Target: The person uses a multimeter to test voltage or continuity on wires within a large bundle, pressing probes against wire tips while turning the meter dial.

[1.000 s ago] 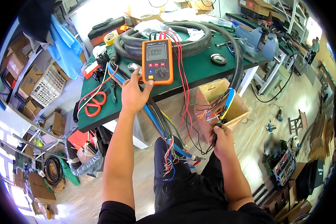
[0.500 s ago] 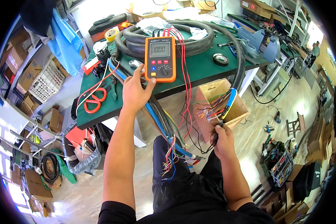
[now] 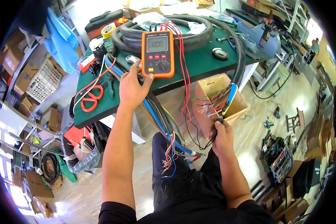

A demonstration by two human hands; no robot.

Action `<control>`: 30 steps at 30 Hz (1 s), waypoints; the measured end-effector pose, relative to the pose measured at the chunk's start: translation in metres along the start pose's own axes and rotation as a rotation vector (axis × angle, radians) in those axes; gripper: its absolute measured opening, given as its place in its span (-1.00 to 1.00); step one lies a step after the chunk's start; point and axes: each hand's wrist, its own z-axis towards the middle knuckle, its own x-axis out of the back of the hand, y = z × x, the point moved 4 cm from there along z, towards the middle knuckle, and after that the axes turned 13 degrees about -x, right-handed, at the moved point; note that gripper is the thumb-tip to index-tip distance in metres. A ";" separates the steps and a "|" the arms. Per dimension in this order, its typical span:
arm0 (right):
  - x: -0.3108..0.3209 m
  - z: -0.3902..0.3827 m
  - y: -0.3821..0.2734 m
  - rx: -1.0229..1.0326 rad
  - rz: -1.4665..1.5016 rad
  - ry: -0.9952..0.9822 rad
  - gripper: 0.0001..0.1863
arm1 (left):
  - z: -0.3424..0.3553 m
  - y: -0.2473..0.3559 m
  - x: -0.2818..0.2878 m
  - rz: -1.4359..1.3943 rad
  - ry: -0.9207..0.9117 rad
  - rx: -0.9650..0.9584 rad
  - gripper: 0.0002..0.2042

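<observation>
An orange handheld digital meter (image 3: 158,67) with a screen, red buttons and a dial leans upright near the green table's front edge. My left hand (image 3: 133,86) holds its lower left corner, fingers at the side and thumb by the bottom edge. Red test leads (image 3: 184,74) and a black lead trail from it. At the right, my right hand (image 3: 223,136) is closed on a black test clip (image 3: 215,133), at the stripped cable end with coloured wires (image 3: 216,101). Another stripped bundle (image 3: 171,140) hangs over my legs, its metal tip exposed.
A thick black cable coil (image 3: 130,41) lies on the green table (image 3: 100,115) with red-handled scissors (image 3: 92,99), black tape (image 3: 220,54) and a blue vise (image 3: 254,37). Below stands a wooden box (image 3: 205,115). A lined bin (image 3: 82,156) and a tool bag (image 3: 280,160) flank me.
A blue light on the meter was lit and now looks dark. The whole view has shifted slightly; both hands keep their holds.
</observation>
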 end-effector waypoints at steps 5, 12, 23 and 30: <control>-0.006 0.001 0.004 -0.002 0.004 0.012 -0.82 | -0.004 -0.013 -0.001 0.046 -0.016 0.025 -0.42; 0.000 0.001 0.002 0.005 -0.028 0.026 -0.78 | -0.002 -0.010 -0.010 -0.091 -0.025 0.083 -0.38; 0.010 0.000 -0.003 -0.001 -0.158 -0.022 -0.69 | -0.005 -0.018 -0.013 -0.035 -0.042 0.121 -0.21; 0.008 0.002 -0.001 0.015 -0.147 -0.017 -0.67 | -0.007 -0.018 -0.011 -0.069 -0.055 0.148 -0.23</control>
